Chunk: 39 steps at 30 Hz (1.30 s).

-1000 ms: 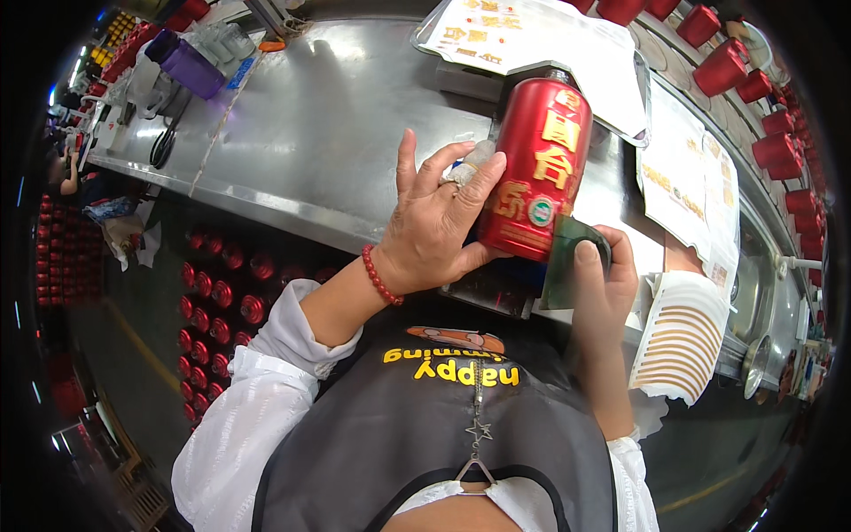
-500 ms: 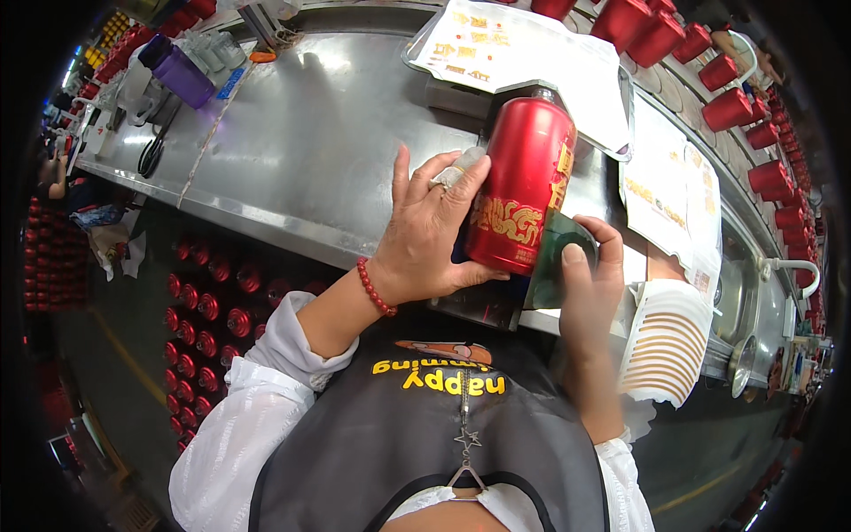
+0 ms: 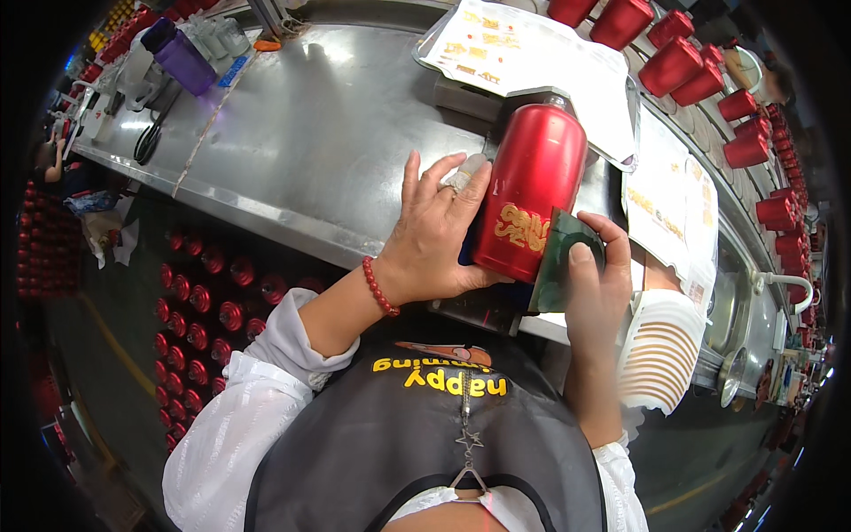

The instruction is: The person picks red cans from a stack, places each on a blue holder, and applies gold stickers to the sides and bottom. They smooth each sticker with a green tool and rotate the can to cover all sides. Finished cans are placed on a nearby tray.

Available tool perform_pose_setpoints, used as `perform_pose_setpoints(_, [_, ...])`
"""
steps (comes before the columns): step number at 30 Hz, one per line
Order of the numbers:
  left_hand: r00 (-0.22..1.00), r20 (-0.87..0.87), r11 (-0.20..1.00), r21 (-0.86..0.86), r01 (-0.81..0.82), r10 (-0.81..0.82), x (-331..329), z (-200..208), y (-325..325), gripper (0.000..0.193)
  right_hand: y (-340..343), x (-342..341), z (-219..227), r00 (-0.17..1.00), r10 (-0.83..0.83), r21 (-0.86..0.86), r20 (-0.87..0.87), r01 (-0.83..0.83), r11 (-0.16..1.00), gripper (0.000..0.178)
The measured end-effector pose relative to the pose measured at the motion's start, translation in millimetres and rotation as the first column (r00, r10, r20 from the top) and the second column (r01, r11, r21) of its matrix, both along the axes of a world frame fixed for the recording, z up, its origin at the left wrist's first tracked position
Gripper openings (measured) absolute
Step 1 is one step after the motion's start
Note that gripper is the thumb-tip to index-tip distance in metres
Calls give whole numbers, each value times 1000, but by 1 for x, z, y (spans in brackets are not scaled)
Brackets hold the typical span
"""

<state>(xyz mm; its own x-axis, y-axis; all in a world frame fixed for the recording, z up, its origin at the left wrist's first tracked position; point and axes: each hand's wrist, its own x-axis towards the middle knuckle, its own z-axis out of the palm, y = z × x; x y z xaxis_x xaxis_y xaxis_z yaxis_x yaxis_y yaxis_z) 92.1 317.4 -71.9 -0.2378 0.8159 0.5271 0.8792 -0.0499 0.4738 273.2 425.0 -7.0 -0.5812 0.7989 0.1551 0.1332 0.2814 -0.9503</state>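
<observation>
A red metallic bottle point(image 3: 539, 160) with a gold pattern near its base lies on its side in a dark cradle, neck pointing away from me. My left hand point(image 3: 430, 230), with a ring, a taped finger and a red bead bracelet, steadies it. The fingertips touch its left side and the thumb reaches under its base. My right hand point(image 3: 596, 288) grips a thin green flat scraper point(image 3: 560, 253) between thumb and fingers. The scraper's edge rests against the lower right side of the bottle, over part of the gold pattern.
White sheets of gold decals point(image 3: 523, 49) lie beyond the bottle, with another decal sheet point(image 3: 660, 195) to the right. Red bottles point(image 3: 669, 66) line the far right. A purple bottle point(image 3: 182, 58) stands on the metal table point(image 3: 292, 124). More red bottles point(image 3: 199, 337) stand below its edge.
The bottle has turned about its long axis: gold lettering on its right side is out of sight, and the gold base pattern sits further right. Both hands keep nearly the same places.
</observation>
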Motion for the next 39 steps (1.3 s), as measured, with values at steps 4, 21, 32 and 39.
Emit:
perform_pose_setpoints(4, [990, -136, 999, -20, -28, 25, 1, 24, 0, 109, -1, -10, 15, 991, 39, 193, 128, -64, 979, 27])
perform_pose_setpoints(21, [1000, -11, 1000, -12, -9, 9, 0, 5, -4, 112, 6, -12, 26, 986, -6, 205, 167, -29, 978, 30])
perform_pose_setpoints(32, [999, 18, 999, 22, 41, -42, 1, -2, -3, 108, 15, 11, -15, 992, -123, 59, 17, 122, 991, 21])
perform_pose_setpoints(39, [1000, -16, 1000, 13, -11, 12, 9, 0, -5, 108, -3, 13, -30, 998, -4, 103, -67, 11, 995, 26])
